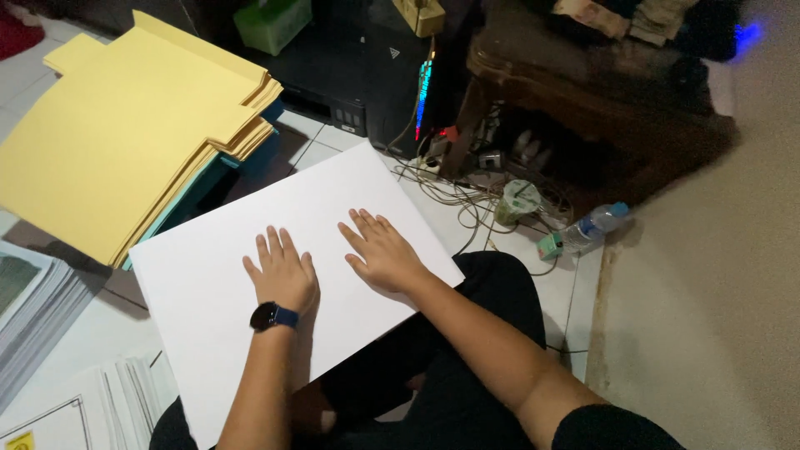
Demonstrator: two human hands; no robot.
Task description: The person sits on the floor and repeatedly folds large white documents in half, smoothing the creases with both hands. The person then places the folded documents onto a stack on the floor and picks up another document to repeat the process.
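A large white sheet (pixel 275 208) lies across my lap and the tiled floor, tilted so its far corner points up to the right. My left hand (pixel 282 273), with a dark watch on the wrist, rests flat on the sheet, fingers spread. Just to its right my right hand (pixel 382 252) also lies flat on the sheet, palm down, fingers apart. Neither hand holds anything.
A stack of yellow cut card sheets (pixel 125 125) sits to the upper left on a teal base. Printed paper piles (pixel 33 292) lie at the left and lower left. A black printer (pixel 350 75), tangled cables (pixel 450 187), a cup (pixel 518 200) and a plastic bottle (pixel 593 227) stand beyond the sheet.
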